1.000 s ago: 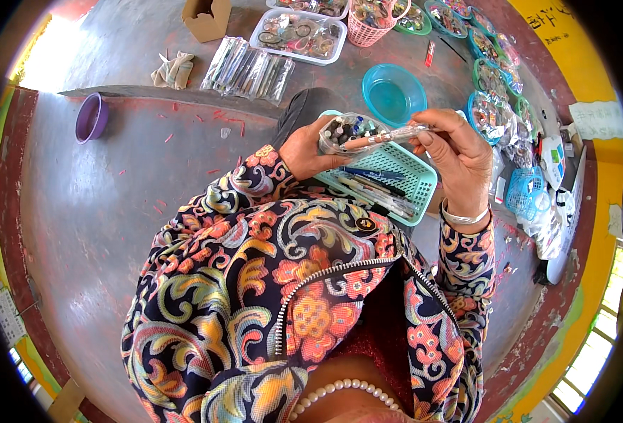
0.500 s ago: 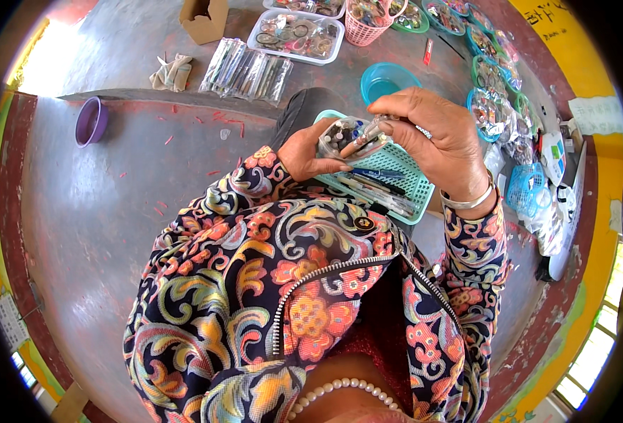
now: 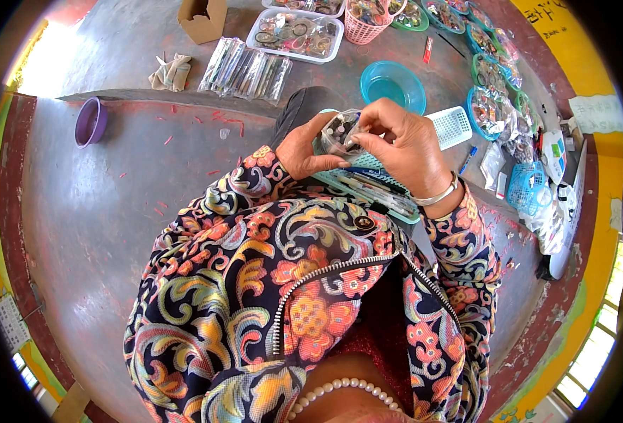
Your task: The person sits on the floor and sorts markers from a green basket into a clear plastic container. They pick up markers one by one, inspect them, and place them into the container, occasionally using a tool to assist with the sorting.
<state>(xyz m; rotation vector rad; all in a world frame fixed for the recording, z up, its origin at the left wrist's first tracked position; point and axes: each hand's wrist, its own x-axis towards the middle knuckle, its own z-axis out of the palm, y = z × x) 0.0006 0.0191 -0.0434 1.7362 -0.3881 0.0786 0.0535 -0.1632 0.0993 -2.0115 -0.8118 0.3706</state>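
My left hand [image 3: 301,151] is wrapped round a clear plastic bag [image 3: 334,146] full of pens, seen end-on with dark, white and blue tips. My right hand [image 3: 404,149] is over the bag's opening, thumb and fingers pinched together at the pen ends. Whatever lies between those fingertips is mostly hidden, though a pale end shows. Under both hands, a mint-green perforated basket [image 3: 404,215] rests at my lap with several loose pens [image 3: 376,192] in it, some white and some dark blue. My right hand and the bag cover part of this basket.
A teal basin [image 3: 393,86] and a white slotted tray [image 3: 451,127] stand beyond my hands. Bagged pens [image 3: 244,70] lie ahead to the left, near a cardboard box [image 3: 202,20] and a tray of small goods [image 3: 296,37]. Filled baskets [image 3: 486,113] line the right; a purple basin [image 3: 91,123] sits left.
My right hand has moved left and closer to the bag's opening, its fingers now pinched there. The brownish pen that lay slanted across the opening no longer shows. My left hand stays nearly still.
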